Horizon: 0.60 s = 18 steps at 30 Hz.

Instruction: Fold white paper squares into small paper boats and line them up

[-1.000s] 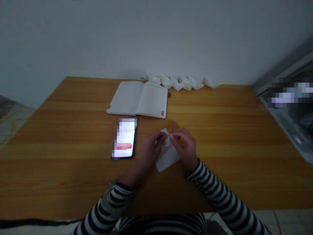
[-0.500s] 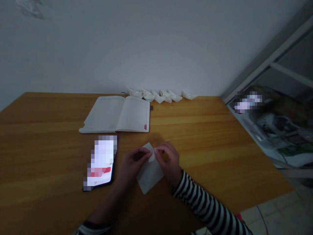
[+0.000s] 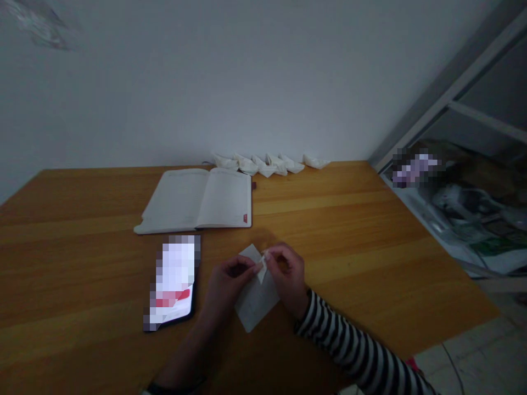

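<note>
My left hand (image 3: 233,280) and my right hand (image 3: 288,274) meet over the table, fingertips nearly touching. Between them they pinch a small piece of folded white paper (image 3: 262,272), its lower end hanging to a point. Under the hands lies a flat white sheet (image 3: 256,308), turned at an angle; whether the folded piece is joined to it I cannot tell. Both hands are closed, thumb against forefinger, and the fingertips hide part of the folded piece.
An open notebook (image 3: 224,203) lies behind the hands, and a lit phone (image 3: 175,285) to their left. Several folded paper boats (image 3: 269,164) stand in a row along the wall. At the right, past the table edge, is a shelf (image 3: 473,255) with mixed items.
The view has shifted slightly, so the table things sit a little lower. Both hands keep their pinch; the folded paper has turned and shows a narrower, more pointed shape.
</note>
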### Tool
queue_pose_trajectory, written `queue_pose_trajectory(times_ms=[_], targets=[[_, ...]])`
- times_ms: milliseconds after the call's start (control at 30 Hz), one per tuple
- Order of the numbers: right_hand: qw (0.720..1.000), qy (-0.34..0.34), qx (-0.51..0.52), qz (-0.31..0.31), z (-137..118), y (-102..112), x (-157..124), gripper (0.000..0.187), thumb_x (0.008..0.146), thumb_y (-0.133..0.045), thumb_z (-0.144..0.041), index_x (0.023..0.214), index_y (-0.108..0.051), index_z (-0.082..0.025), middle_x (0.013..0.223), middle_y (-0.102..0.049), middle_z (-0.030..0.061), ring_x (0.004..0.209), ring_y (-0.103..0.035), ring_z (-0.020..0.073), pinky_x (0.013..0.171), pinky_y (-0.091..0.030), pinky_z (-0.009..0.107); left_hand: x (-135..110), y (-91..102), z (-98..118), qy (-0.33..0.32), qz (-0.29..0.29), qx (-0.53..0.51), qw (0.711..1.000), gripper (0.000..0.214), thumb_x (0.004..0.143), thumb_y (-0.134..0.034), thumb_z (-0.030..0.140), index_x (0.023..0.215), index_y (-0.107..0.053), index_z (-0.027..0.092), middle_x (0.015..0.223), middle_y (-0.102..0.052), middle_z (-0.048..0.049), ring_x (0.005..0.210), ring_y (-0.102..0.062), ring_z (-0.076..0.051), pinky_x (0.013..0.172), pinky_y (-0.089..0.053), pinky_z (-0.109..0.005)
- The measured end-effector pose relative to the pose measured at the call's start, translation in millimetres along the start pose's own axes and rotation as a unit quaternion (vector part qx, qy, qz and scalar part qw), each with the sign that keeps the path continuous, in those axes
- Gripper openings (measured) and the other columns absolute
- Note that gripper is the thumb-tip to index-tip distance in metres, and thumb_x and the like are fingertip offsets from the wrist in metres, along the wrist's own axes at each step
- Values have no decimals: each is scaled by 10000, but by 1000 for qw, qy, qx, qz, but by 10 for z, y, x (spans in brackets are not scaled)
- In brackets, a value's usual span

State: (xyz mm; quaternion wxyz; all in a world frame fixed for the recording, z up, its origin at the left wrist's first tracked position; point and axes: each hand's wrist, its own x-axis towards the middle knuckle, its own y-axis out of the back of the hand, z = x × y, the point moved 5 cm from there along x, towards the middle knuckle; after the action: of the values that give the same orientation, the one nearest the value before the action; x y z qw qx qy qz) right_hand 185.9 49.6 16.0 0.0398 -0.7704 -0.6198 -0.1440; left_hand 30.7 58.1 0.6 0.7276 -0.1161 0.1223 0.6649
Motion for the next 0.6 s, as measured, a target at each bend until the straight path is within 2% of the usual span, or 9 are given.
queue_pose_trajectory(times_ms=[167,333,500,600], targets=[[999,-45,22,7,85,-16,-46,114,885,-622,-296,837,-666,-202,802,-677,35,717,-636,159,640,-512,269,6,-23,15,-12,-8,18,1000,266,622,-796,389,627,-651,166,587,-624,4,563,-555,-139,554,-413,-239],[997,-65,37,30,130,24,-9,123,901,-608,-313,871,-664,-207,840,-692,45,757,-650,171,660,-518,277,-6,-38,15,-10,-5,14,1000,194,656,-744,315,607,-629,167,547,-584,23,531,-531,-122,542,-405,-229],[1000,-6,24,-20,42,-1,12,86,893,-612,-268,852,-665,-215,808,-678,30,763,-638,177,703,-514,297,-34,-18,57,-71,31,-10,997,151,685,-761,260,718,-642,175,696,-645,9,666,-602,-140,651,-469,-248],[999,20,8,-30,-12,2,-6,85,902,-600,-248,858,-666,-219,810,-676,32,777,-636,185,718,-508,313,-49,-30,55,-86,33,5,996,168,689,-776,250,770,-648,178,740,-655,1,696,-612,-147,670,-480,-256]])
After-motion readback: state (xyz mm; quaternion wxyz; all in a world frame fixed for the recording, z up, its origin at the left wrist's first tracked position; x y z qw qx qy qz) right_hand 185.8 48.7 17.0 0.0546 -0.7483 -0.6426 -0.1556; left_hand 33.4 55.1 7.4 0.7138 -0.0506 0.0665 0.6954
